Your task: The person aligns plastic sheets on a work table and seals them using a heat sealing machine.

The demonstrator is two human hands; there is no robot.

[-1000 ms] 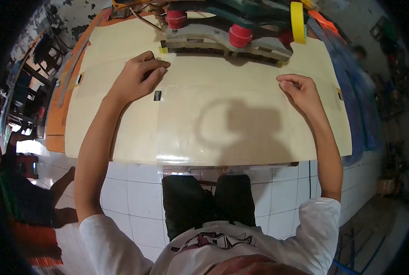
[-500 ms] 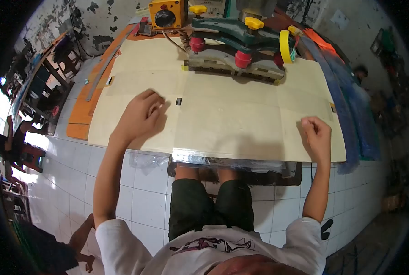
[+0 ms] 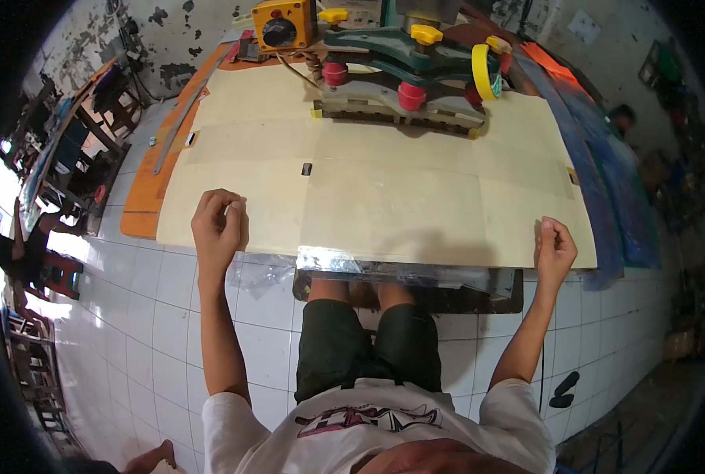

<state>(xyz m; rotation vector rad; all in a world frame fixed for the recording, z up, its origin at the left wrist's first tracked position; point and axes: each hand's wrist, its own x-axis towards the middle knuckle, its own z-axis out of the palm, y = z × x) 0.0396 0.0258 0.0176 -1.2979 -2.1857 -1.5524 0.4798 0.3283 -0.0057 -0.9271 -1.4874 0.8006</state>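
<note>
My left hand [image 3: 219,225] hovers over the left front part of a cream-coloured board [image 3: 250,182], its fingers loosely curled, with nothing visible in them. Near the board's right front edge is my right hand [image 3: 556,246], fingers curled in and thumb close to them; nothing shows in it either. Between the hands lies a smooth, shiny clear sheet [image 3: 392,205] on the board, its glossy edge overhanging the front. Beyond it stands a press head [image 3: 407,110] with dark green arms, red knobs and a metal bar along its bottom.
A yellow control box [image 3: 283,25] stands at the back left, and a yellow tape roll [image 3: 483,73] hangs on the press's right. A steel ruler [image 3: 180,122] lies along the left side. Blue plastic sheeting [image 3: 605,182] drapes over the right edge. Another person's foot [image 3: 161,454] shows lower left.
My left hand has drawn back toward me and left, from mid-board to the front part. My right hand has come slightly nearer to me. The other person's leg has mostly left view.
</note>
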